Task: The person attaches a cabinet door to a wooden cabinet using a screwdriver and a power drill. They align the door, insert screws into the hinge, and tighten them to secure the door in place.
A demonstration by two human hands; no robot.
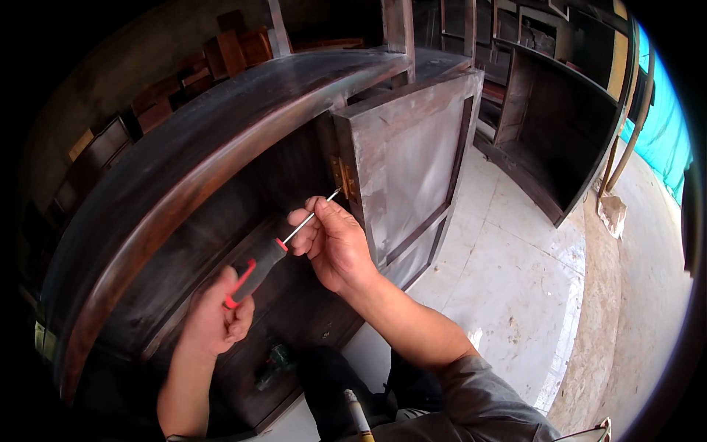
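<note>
A screwdriver [259, 271] with a black and red handle slants up to a brass-coloured hinge [342, 179]. My left hand [212, 313], slightly blurred, is closed around the lower end of the handle. Further up, my right hand [337, 247] pinches the thin metal shaft near its tip. The tip meets the hinge or a screw in it; which one is too small to tell. That hinge joins a panelled door [412, 166], swung open to the right, to a dark wooden cabinet [243, 96] with a curved top edge.
A dark green power tool [276, 365] lies low in the cabinet by my knees. Another open-fronted cabinet [560, 125] stands at the back right on the pale tiled floor [493, 280]. Wooden pieces [221, 55] are stacked behind. A lit cigarette [357, 412] juts into the lower edge.
</note>
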